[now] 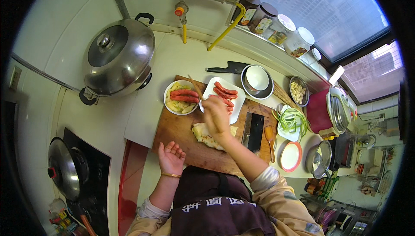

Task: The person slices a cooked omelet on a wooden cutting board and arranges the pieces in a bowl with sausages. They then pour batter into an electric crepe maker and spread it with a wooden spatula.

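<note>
My right hand (215, 112) grips wooden chopsticks (195, 86) above a white plate (239, 104) of scored red sausages (225, 88). The hand hides part of the plate and the chopsticks' other ends. Beneath my right wrist, a folded flatbread (204, 135) lies on the wooden cutting board (175, 132). To the left of the plate is a white bowl (166, 104) with pale yellow cooked pieces (176, 107) and two sausages (184, 95) on top. My left hand (171, 158), palm up with fingers slightly curled, is bare beside the board's near left edge.
A cleaver (254, 130) and wooden spatula (269, 137) lie right of the flatbread. Beyond are a black knife (228, 68), nested bowls (244, 85), sliced greens (291, 122) and a red-rimmed bowl (290, 156). A lidded steel wok (129, 47) stands at the back left.
</note>
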A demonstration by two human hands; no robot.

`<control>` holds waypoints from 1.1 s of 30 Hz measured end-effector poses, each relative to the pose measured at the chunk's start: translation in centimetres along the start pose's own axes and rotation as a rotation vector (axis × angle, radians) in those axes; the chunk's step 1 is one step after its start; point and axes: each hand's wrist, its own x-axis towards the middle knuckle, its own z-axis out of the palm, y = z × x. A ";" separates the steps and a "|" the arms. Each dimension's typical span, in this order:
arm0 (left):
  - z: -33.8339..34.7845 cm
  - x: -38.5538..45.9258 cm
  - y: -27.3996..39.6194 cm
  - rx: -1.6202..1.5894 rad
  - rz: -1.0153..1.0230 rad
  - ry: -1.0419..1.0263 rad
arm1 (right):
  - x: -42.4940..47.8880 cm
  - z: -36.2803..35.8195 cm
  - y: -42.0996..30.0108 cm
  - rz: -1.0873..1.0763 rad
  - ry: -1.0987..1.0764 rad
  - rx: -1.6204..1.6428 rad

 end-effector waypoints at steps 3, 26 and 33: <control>0.1 -0.2 -0.1 -0.003 0.005 0.030 | 0.0 1.6 -3.0 0.996 -0.467 0.533; -3.2 0.0 1.6 -0.057 -0.015 0.030 | -3.4 10.9 1.6 -0.183 -0.428 -0.680; -3.4 1.1 1.6 -0.028 0.019 0.048 | -3.1 10.4 1.3 -0.175 -0.461 -0.697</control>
